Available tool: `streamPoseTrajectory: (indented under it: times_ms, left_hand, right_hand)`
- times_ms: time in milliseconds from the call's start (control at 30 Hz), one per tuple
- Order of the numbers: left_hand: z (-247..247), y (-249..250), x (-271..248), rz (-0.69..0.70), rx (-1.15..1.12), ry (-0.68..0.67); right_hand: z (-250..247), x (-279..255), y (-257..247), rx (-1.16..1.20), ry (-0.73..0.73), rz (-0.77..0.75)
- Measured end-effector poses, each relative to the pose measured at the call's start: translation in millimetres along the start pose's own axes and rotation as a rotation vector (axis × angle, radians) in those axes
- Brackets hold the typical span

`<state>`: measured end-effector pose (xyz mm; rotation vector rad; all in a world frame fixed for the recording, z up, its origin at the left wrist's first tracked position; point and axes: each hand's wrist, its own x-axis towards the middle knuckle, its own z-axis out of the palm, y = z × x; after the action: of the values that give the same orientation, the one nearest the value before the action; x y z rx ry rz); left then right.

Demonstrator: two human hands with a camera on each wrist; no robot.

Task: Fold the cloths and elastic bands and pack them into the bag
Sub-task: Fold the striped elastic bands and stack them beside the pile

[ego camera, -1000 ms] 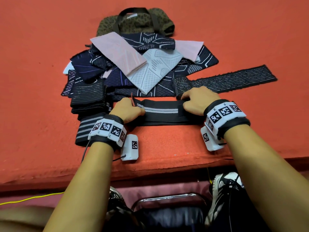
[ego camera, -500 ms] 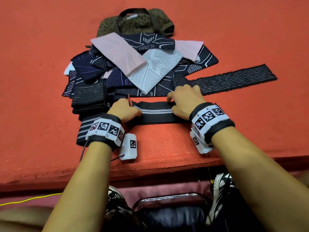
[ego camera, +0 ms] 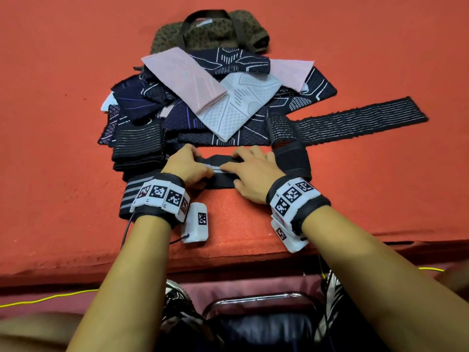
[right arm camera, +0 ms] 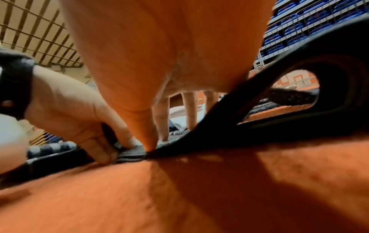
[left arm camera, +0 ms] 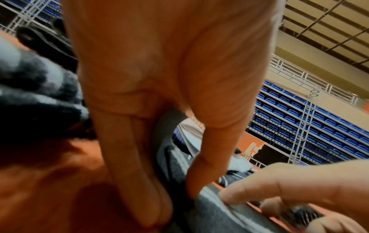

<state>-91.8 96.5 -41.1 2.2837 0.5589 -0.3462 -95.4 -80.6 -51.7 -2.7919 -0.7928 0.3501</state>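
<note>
A black elastic band (ego camera: 221, 183) with a grey stripe lies near the front edge of the orange table (ego camera: 63, 174). My left hand (ego camera: 199, 161) pinches its left end between thumb and fingers (left arm camera: 139, 181). My right hand (ego camera: 239, 163) lies flat on the folded-over part, with its thumb and straight fingers (right arm camera: 148, 141) pressing the band (right arm camera: 229, 126) down. To the right of that hand the fold stands up as a loose loop (ego camera: 291, 161). The brown patterned bag (ego camera: 210, 34) lies at the far side, behind the pile of cloths (ego camera: 228, 107).
A stack of folded dark bands (ego camera: 138, 148) and a striped folded one (ego camera: 132, 196) sit left of my left hand. A long striped elastic band (ego camera: 355, 120) stretches to the right. The table's front edge (ego camera: 228, 260) is just below my wrists.
My right hand has moved left toward the left hand, bringing the band's right end over. It now lies flat on the band. The left hand stayed in place.
</note>
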Motion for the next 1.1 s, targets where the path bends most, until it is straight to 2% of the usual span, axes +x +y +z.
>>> streamPoseTrajectory:
  times_ms: [167, 433, 933, 1100]
  left_hand:
    - [-0.9, 0.6, 2.0, 0.090, 0.060, 0.063]
    - [2.5, -7.9, 7.0, 0.088, 0.001, 0.039]
    - [5.0, -7.7, 7.8, 0.091, -0.142, -0.026]
    - [5.6, -7.6, 10.3, 0.054, -0.085, -0.018]
  right_hand:
    - [-0.3, 4.4, -1.8, 0.043, -0.009, -0.006]
    - [-4.6, 4.7, -2.5, 0.052, -0.041, -0.039]
    - [-3.6, 7.5, -0.5, 0.086, -0.020, 0.005]
    - [-6.4, 8.3, 2.6, 0.130, -0.025, 0.013]
